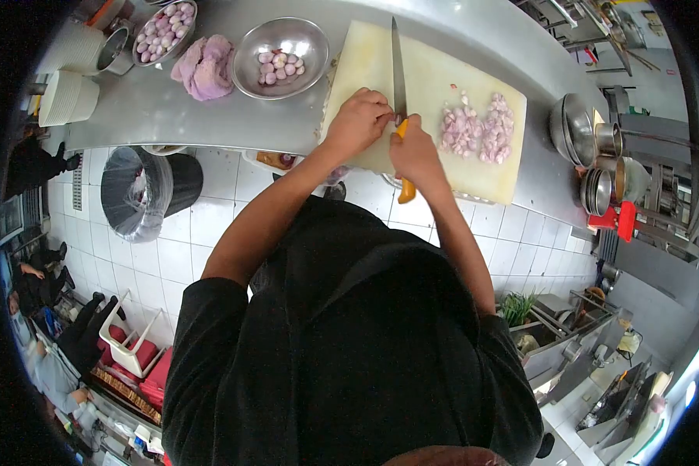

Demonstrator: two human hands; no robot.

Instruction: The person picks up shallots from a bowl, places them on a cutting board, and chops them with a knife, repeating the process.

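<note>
My right hand (417, 151) is closed round the yellow handle of a kitchen knife (398, 66), whose long blade points away from me over the white cutting board (365, 58). Close beside the blade, the fingers of my left hand (359, 120) are pinched on a small shallot (396, 120), mostly hidden by the fingertips. To the right of the knife, chopped shallots (462, 130) lie in two heaps on the board. Left of the board stands a metal bowl (245, 66) holding several whole peeled shallots (279, 67).
A pink cloth (204, 68) lies left of the bowl, near a second bowl of shallots (163, 33). Stacked white containers (68, 99) stand at the counter's left end. Metal bowls (571, 128) are at the right. A lined bin (136, 194) stands below the counter; other people are at far left.
</note>
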